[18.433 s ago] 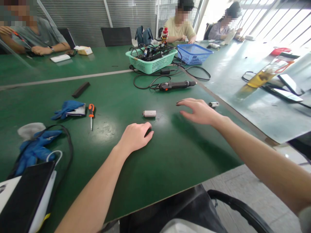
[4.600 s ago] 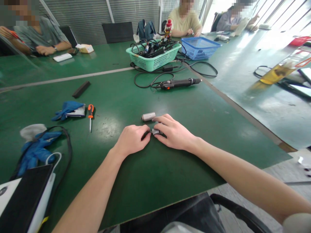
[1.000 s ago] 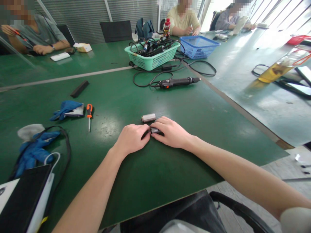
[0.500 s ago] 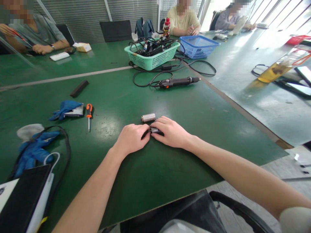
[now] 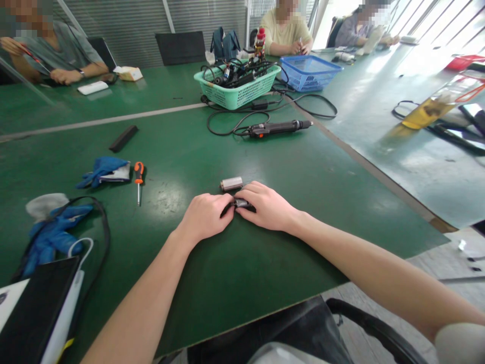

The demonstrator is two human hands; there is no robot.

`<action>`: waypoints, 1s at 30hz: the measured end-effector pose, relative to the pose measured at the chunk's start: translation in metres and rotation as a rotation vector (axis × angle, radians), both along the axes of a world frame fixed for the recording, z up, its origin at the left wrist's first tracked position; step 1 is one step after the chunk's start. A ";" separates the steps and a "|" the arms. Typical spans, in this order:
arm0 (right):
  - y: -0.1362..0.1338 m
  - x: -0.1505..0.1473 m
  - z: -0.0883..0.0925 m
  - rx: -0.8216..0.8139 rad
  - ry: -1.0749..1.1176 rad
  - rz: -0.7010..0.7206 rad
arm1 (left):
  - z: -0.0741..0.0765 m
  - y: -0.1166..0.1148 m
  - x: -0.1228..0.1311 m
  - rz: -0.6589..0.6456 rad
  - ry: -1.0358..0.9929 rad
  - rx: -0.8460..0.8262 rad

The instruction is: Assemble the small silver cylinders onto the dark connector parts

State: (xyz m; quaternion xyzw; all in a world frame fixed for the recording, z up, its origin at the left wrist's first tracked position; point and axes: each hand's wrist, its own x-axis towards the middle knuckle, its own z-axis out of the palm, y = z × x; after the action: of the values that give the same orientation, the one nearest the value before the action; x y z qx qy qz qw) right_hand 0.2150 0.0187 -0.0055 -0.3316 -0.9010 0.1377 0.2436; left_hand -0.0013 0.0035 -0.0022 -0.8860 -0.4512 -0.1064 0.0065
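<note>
1. Just in front of the silver cylinder point(image 5: 231, 184), the right hand point(image 5: 265, 206) grips a small metal part point(image 5: 241, 203).
2. The left hand point(image 5: 207, 216) curls narrowly at its end, hold unclear.
3. Work looks unfinished, cylinder loose.

Green tabletops point(image 5: 246, 273) meeting at pale seams. Grey slatted wall covering point(image 5: 129, 30) behind; black chair point(image 5: 181, 49) at far edge. Bright window point(image 5: 435, 23) upper right, bars or slats, unclear in glare. Pale grey floor point(image 5: 441, 262) below.
</note>
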 end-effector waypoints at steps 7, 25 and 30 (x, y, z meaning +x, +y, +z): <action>0.001 0.001 0.000 -0.008 0.006 0.000 | 0.001 0.000 0.001 0.004 -0.010 -0.011; 0.000 0.000 -0.001 -0.007 -0.005 -0.011 | 0.001 0.000 0.001 0.007 -0.001 -0.017; 0.000 -0.001 0.000 -0.003 -0.002 -0.009 | 0.001 0.000 0.001 0.006 -0.009 -0.018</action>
State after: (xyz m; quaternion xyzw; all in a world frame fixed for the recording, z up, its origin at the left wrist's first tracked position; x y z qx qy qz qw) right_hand 0.2144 0.0192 -0.0055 -0.3363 -0.8995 0.1375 0.2427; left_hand -0.0001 0.0031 -0.0015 -0.8843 -0.4546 -0.1062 -0.0032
